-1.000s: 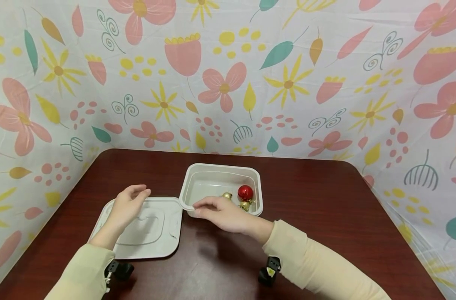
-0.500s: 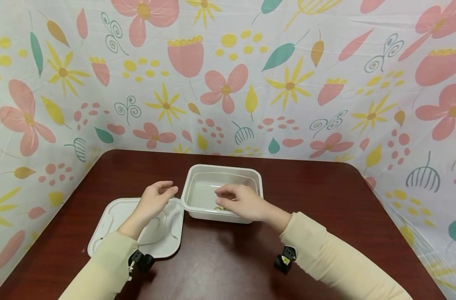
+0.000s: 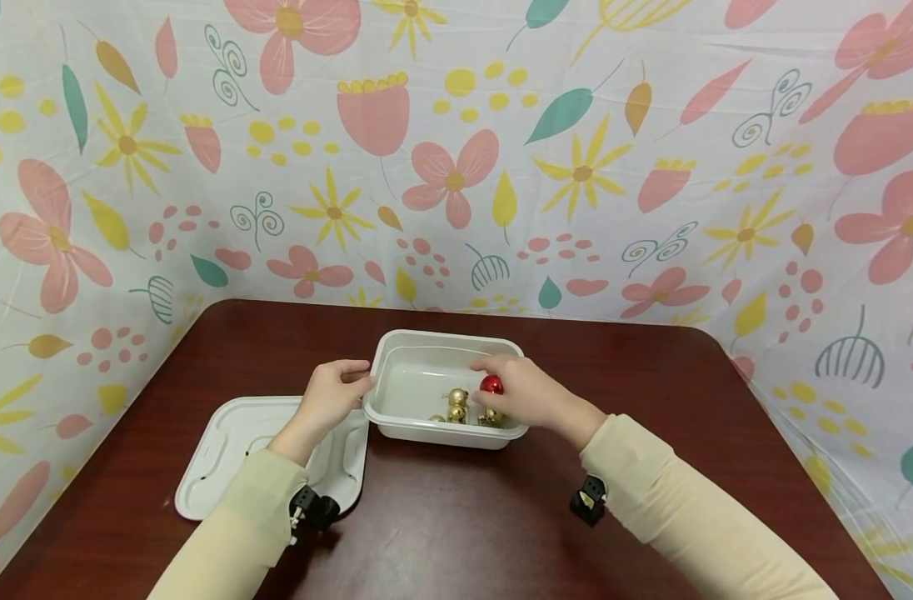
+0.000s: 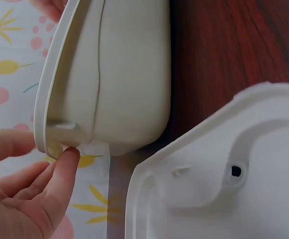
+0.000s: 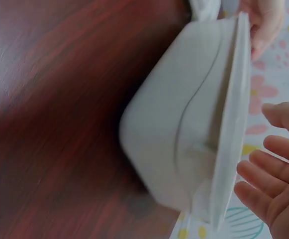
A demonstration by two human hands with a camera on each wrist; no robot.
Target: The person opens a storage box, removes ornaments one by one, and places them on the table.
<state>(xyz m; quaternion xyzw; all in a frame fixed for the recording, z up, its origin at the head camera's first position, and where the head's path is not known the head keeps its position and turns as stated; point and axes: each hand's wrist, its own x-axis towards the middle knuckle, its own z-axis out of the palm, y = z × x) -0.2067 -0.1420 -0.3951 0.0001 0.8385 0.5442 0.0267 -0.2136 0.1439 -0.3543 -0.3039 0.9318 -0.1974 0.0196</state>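
Note:
An off-white plastic box (image 3: 441,432) stands on the table, its mouth facing up. Several small gold baubles (image 3: 456,413) lie inside near the front, and a red bauble (image 3: 491,384) shows at the right, partly covered by the right hand. My left hand (image 3: 327,402) pinches the box's left rim; in the left wrist view one digit lies against the outer wall while another passes behind the rim. Over the box's right side my right hand (image 3: 530,390) reaches with loosely bent, parted fingers, holding nothing in the right wrist view (image 5: 278,174).
Left of the box lies its off-white lid (image 3: 217,458), one corner close to the box and partly beneath the left forearm. A dark reddish-brown table (image 3: 441,533) carries everything. A flower-printed cloth (image 3: 456,267) hangs behind and at both sides.
My left hand has moved right, from over the lid to the box's left rim. My right hand has travelled right across the box, uncovering the gold baubles.

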